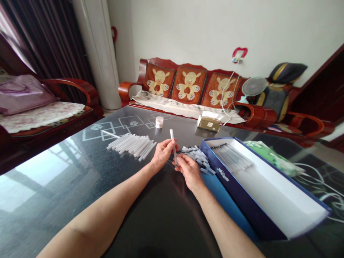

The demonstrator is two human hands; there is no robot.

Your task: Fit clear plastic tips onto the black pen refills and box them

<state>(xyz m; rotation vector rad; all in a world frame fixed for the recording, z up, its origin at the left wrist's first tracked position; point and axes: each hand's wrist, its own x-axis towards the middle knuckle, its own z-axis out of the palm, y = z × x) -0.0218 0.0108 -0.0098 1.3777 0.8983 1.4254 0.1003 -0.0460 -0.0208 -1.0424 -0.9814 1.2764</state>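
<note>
In the head view, the left hand [162, 154] and right hand [189, 172] pinch one slim clear plastic tube [173, 147] in a narrow fingertip grip; a heap of loose clear plastic tubes [131, 145] lies left of the grip on a black glass table [161, 222]; a pile of small pale plastic pieces [197, 159] sits just beyond it; an open navy-blue cardboard box [242, 195] lies right.

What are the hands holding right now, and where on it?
The left hand and right hand hold one thin translucent plastic tube: left fingertips pinch near its middle, right fingertips its lower end.

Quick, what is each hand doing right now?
Left hand: closed, pinching a thin clear plastic tube.
Right hand: closed, fingertips gripping the tube's lower end.
</note>
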